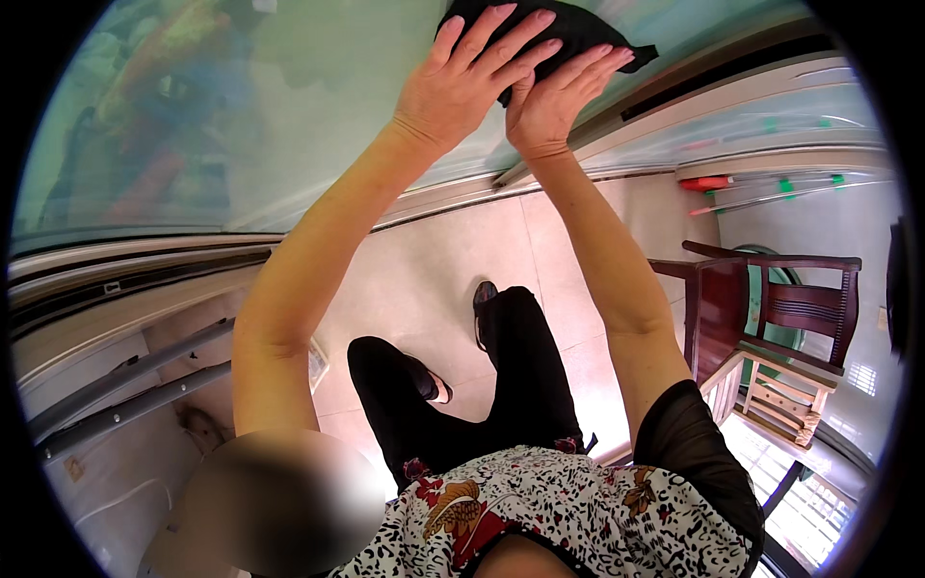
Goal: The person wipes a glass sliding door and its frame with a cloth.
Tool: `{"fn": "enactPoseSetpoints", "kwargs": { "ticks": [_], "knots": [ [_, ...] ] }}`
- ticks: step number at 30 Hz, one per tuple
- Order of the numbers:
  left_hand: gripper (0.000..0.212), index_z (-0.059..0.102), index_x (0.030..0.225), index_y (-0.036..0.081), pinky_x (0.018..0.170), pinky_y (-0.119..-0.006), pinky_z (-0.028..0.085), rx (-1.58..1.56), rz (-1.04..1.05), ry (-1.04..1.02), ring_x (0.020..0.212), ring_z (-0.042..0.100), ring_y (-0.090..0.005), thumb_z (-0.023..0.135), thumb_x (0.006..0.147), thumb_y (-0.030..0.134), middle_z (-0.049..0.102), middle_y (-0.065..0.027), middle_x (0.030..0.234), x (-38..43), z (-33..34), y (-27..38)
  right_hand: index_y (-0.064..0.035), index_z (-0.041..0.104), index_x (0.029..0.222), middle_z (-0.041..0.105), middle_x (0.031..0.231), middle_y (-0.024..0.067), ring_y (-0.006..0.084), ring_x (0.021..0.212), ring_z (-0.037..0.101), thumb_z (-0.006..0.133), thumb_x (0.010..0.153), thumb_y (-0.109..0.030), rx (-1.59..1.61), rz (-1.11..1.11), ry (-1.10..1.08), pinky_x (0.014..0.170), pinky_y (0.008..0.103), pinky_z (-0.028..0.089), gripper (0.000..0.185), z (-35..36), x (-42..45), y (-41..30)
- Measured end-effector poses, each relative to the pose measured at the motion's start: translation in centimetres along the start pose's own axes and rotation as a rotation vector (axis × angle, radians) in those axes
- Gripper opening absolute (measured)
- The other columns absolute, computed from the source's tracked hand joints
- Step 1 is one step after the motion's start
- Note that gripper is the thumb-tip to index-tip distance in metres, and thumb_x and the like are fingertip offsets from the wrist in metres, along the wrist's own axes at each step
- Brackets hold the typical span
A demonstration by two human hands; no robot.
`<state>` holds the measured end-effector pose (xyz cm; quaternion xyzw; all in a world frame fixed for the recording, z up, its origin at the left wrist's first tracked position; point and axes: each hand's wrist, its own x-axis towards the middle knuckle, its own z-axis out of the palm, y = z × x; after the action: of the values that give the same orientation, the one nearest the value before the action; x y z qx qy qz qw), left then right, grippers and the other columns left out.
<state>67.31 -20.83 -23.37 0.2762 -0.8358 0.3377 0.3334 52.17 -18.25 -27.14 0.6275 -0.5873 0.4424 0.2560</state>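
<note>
Both of my hands press a black cloth flat against a large glass pane at the top of the view. My left hand lies on the cloth's left part with its fingers spread. Beside it, my right hand rests on the cloth's lower right part, fingers fairly close together and its thumb near the left hand. The cloth's right corner sticks out past the right fingertips, near the pane's frame. Part of the cloth is hidden under the hands.
A pale door frame borders the glass. Dark wooden chair and light wooden stool stand at right, near poles with green and red parts. Grey metal rails run at left. Tiled floor lies below.
</note>
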Motion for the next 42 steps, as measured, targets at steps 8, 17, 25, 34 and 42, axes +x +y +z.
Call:
{"fn": "enactPoseSetpoints", "kwargs": {
  "ticks": [8, 17, 25, 34, 42],
  "knots": [
    [0.055, 0.053, 0.134, 0.039, 0.097, -0.041, 0.037, -0.006, 0.018, 0.02, 0.094, 0.048, -0.0199, 0.061, 0.081, 0.023, 0.048, 0.0036, 0.084, -6.7, 5.0, 3.4, 0.0239, 0.007, 0.137, 0.001, 0.142, 0.0485, 0.0608, 0.136, 0.002, 0.054, 0.093, -0.03, 0.017, 0.184, -0.128, 0.109, 0.0635, 0.01, 0.084, 3.5, -9.4, 0.4],
    [0.056, 0.05, 0.136, 0.03, 0.102, -0.04, 0.035, -0.013, 0.123, -0.021, 0.108, 0.051, -0.0213, 0.058, 0.082, 0.02, 0.055, 0.0019, 0.097, -11.7, 10.7, 8.0, 0.0222, 0.004, 0.138, 0.003, 0.145, 0.0449, 0.0559, 0.138, 0.006, 0.054, 0.09, -0.02, 0.052, 0.434, -0.21, 0.112, 0.0576, 0.009, 0.082, 7.1, -16.7, 2.3],
    [0.058, 0.044, 0.141, 0.017, 0.111, -0.039, 0.024, -0.03, 0.262, -0.192, 0.131, 0.038, -0.0223, 0.056, 0.084, 0.021, 0.048, -0.0002, 0.134, -14.5, 13.3, 10.4, 0.0178, 0.005, 0.139, 0.01, 0.147, 0.0391, 0.0514, 0.136, 0.017, 0.057, 0.088, -0.016, 0.327, 0.742, -0.15, 0.113, 0.0492, 0.017, 0.081, 10.3, -20.6, 3.4],
    [0.069, 0.026, 0.15, 0.013, 0.118, -0.038, 0.008, 0.224, 0.51, -0.371, 0.146, 0.014, -0.0178, 0.05, 0.087, 0.026, 0.021, 0.0016, 0.157, -20.2, 17.3, 13.3, 0.0103, 0.013, 0.144, 0.025, 0.147, 0.0314, 0.0403, 0.137, 0.024, 0.056, 0.091, -0.037, 0.231, 0.753, -0.362, 0.113, 0.044, 0.018, 0.083, 16.9, -31.0, 9.0],
    [0.066, 0.027, 0.149, 0.013, 0.116, -0.026, 0.015, 0.24, 0.451, -0.294, 0.144, 0.015, -0.0127, 0.049, 0.087, 0.017, 0.012, 0.0021, 0.159, -26.6, 20.1, 13.6, -0.009, 0.06, 0.118, 0.065, 0.114, 0.0122, 0.0245, 0.105, 0.061, 0.038, 0.098, -0.03, 0.293, 1.301, -0.685, 0.084, 0.0372, 0.048, 0.036, 21.6, -36.5, 9.4]
  ]
}}
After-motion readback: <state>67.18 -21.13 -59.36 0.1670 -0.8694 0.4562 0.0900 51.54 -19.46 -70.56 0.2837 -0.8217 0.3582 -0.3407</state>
